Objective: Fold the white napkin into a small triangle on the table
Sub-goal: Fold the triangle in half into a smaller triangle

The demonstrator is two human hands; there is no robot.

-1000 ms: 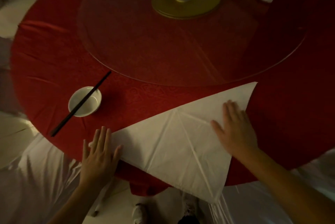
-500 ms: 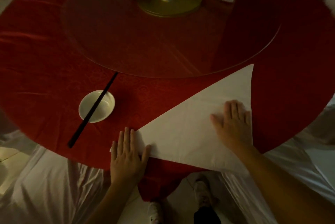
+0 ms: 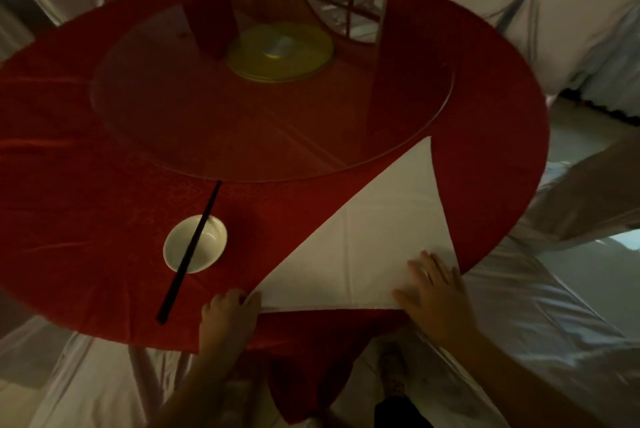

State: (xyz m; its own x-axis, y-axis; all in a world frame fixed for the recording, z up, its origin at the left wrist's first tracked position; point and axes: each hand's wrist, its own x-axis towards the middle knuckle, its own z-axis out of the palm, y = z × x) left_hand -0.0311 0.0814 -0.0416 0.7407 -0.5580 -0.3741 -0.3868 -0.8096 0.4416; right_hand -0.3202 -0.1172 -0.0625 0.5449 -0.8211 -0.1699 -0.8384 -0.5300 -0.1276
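Observation:
The white napkin (image 3: 367, 240) lies as a large triangle on the red tablecloth (image 3: 86, 206) at the near edge of the round table. Its far tip reaches the rim of the glass turntable. My left hand (image 3: 227, 318) has its fingers curled around the napkin's near left corner. My right hand (image 3: 434, 292) lies flat with fingers spread on the napkin's near right corner, at the table edge.
A small white bowl (image 3: 207, 237) with a black chopstick (image 3: 188, 251) across it sits left of the napkin. The glass turntable (image 3: 173, 109) with a yellow hub (image 3: 280, 50) fills the table's middle. White-covered chairs (image 3: 571, 12) surround the table.
The napkin now lies wholly on the table, where a corner hung over the edge before. My left hand went from flat to gripping the left corner. My right hand slid toward the near right corner.

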